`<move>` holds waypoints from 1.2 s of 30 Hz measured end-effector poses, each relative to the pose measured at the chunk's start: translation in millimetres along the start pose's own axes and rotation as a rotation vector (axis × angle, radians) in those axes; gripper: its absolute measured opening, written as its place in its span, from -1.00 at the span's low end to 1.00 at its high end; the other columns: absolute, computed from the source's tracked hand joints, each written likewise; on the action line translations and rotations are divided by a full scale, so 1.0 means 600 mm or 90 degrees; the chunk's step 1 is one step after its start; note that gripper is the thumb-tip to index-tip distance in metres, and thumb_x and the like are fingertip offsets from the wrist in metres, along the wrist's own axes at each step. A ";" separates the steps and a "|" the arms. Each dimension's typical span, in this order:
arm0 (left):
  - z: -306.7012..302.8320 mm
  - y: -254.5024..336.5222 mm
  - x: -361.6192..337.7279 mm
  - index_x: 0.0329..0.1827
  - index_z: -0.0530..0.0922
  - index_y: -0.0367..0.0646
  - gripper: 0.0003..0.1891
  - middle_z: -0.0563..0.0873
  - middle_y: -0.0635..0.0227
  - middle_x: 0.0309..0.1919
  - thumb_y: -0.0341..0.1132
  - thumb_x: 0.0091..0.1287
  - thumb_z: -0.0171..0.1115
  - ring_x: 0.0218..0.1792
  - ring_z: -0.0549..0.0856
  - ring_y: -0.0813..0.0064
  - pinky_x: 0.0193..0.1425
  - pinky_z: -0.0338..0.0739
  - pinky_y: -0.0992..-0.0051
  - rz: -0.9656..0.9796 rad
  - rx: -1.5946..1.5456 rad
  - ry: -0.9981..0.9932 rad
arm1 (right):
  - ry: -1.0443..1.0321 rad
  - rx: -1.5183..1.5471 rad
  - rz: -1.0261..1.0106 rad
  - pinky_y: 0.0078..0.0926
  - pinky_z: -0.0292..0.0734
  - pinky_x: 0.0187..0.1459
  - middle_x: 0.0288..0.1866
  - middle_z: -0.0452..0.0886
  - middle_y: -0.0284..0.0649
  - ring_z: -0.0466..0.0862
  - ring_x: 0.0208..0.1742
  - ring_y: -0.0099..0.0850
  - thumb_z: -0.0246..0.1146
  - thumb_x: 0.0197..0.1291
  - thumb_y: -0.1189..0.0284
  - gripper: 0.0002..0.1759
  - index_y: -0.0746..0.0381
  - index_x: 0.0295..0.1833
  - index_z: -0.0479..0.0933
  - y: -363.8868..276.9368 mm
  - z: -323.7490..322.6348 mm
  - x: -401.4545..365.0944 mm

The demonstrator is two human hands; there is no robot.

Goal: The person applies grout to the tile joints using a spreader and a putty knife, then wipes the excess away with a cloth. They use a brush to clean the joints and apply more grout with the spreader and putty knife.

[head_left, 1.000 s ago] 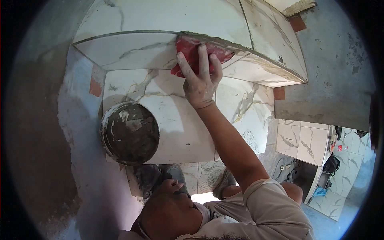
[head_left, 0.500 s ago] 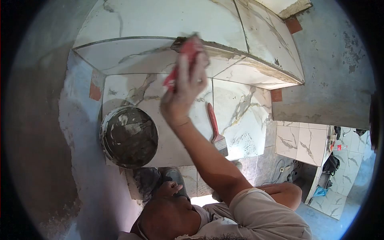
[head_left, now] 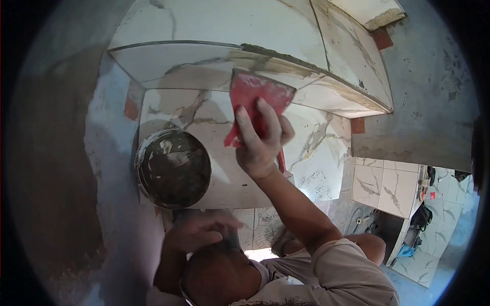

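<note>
My right hand (head_left: 263,140) is closed around a red plastic scraper (head_left: 258,99), its wide edge smeared with pale residue. It is held in front of the white marbled riser tile (head_left: 194,66), just below a joint with dark grout (head_left: 286,55) along its right part. To the left, a round bucket (head_left: 173,168) of dark grey wet mix stands on the lower tile. Below the bucket, my left hand (head_left: 201,232) is blurred, with fingers stretched out and thumb apart, and nothing visible in it. Behind my right wrist a paintbrush's red handle (head_left: 282,159) shows partly; the rest is hidden.
The lower marbled tile (head_left: 316,148) forms a ledge under the riser. Rough plastered wall (head_left: 66,153) runs along the left, grey wall (head_left: 429,76) on the right. Farther down right are a tiled counter (head_left: 383,183) and a black bag (head_left: 421,217).
My right hand has drawn the scraper back and down from the tile joint, where a dark grout strip now shows. My left hand has risen toward the bucket. The view has shifted slightly.
</note>
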State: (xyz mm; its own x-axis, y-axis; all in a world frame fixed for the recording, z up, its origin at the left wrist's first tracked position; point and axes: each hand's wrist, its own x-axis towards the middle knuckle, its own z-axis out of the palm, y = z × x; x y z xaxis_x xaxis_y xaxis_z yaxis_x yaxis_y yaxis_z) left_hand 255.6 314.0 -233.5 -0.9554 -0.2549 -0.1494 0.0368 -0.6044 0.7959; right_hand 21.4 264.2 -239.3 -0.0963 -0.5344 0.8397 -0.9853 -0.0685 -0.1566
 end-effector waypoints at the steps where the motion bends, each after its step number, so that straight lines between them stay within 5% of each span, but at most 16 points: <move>1: 0.005 0.053 0.020 0.18 0.48 -0.37 -0.53 0.61 0.12 0.08 -0.15 0.41 0.19 -0.01 0.59 0.46 0.10 0.46 0.48 0.060 0.121 0.109 | 0.000 0.006 -0.002 -0.37 0.26 0.13 0.25 0.54 -0.18 0.42 0.06 -0.29 0.32 -0.07 0.45 -0.49 -0.09 0.10 0.66 0.002 -0.005 -0.002; 2: 0.040 0.107 0.073 0.10 0.55 -0.33 -0.72 0.63 0.31 -0.09 -0.39 0.39 0.21 -0.10 0.57 0.65 -0.04 0.47 0.60 0.221 0.028 0.363 | -0.018 -0.005 -0.011 -0.39 0.26 0.12 0.20 0.54 -0.23 0.40 0.04 -0.31 0.32 -0.07 0.45 -0.49 -0.10 0.10 0.66 0.002 -0.009 -0.003; 4: 0.029 0.140 0.170 -0.01 0.57 -0.35 -0.79 0.63 0.35 -0.21 -0.39 0.41 0.19 -0.20 0.56 0.69 -0.14 0.46 0.62 0.375 0.261 0.613 | -0.031 -0.013 -0.023 -0.40 0.25 0.11 0.15 0.55 -0.28 0.39 0.02 -0.33 0.32 -0.06 0.44 -0.49 -0.11 0.11 0.66 0.003 -0.006 -0.003; 10: -0.070 0.163 0.263 -0.12 0.58 -0.29 -0.85 0.61 0.44 -0.31 -0.36 0.43 0.19 -0.31 0.54 0.69 -0.18 0.47 0.65 0.358 0.010 0.502 | 0.003 -0.075 -0.047 -0.44 0.24 0.08 0.14 0.48 -0.41 0.33 0.00 -0.34 0.29 -0.01 0.41 -0.48 -0.16 0.15 0.64 0.030 0.052 0.010; 12: -0.098 0.166 0.267 -0.03 0.55 -0.26 -0.83 0.64 0.41 -0.15 -0.36 0.43 0.20 -0.14 0.60 0.64 -0.05 0.52 0.58 0.401 -0.004 0.390 | 0.002 -0.070 -0.039 -0.40 0.22 0.11 0.21 0.46 -0.40 0.32 0.07 -0.32 0.27 0.02 0.40 -0.47 -0.21 0.17 0.61 0.036 0.071 0.008; 20: -0.124 0.174 0.306 -0.10 0.59 -0.24 -0.88 0.63 0.49 -0.22 -0.39 0.46 0.14 -0.15 0.52 0.71 0.02 0.42 0.60 0.432 0.012 0.410 | 0.029 -0.120 -0.066 -0.27 0.10 0.24 0.44 0.37 -0.36 0.20 0.41 -0.19 0.17 0.21 0.39 -0.53 -0.29 0.21 0.58 0.063 0.109 0.024; 31: -0.107 0.147 0.306 -0.15 0.58 -0.29 -0.88 0.63 0.47 -0.30 -0.43 0.45 0.11 -0.31 0.54 0.70 -0.21 0.48 0.64 0.366 0.046 0.580 | -0.087 -0.023 -0.037 -0.24 0.17 0.27 0.42 0.41 -0.35 0.26 0.40 -0.18 0.20 0.14 0.44 -0.51 -0.19 0.20 0.60 0.052 0.073 0.013; 34: -0.067 0.164 0.297 -0.21 0.58 -0.30 -0.88 0.64 0.41 -0.39 -0.42 0.41 0.14 -0.38 0.57 0.66 -0.29 0.50 0.56 0.397 0.112 0.569 | -0.034 0.030 0.056 -0.14 0.15 0.34 0.42 0.35 0.01 0.25 0.38 0.00 0.24 0.12 0.40 -0.53 -0.07 0.20 0.60 0.041 0.062 0.003; 36: -0.045 0.182 0.297 -0.13 0.60 -0.30 -0.86 0.67 0.41 -0.34 -0.40 0.39 0.17 -0.33 0.59 0.67 -0.23 0.52 0.57 0.379 0.442 0.522 | -0.024 0.024 0.067 -0.03 0.13 0.36 0.46 0.22 0.20 0.21 0.38 0.14 0.23 0.15 0.34 -0.48 0.11 0.28 0.51 0.040 0.068 -0.003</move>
State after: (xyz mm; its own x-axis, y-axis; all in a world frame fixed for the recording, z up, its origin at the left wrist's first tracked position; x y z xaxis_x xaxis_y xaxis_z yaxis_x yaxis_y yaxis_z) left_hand 97.4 182.2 -188.8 -0.3665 -0.9044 0.2185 0.0004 0.2347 0.9721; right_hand 4.0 229.3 -265.9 -0.1928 -0.5715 0.7976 -0.9638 -0.0422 -0.2632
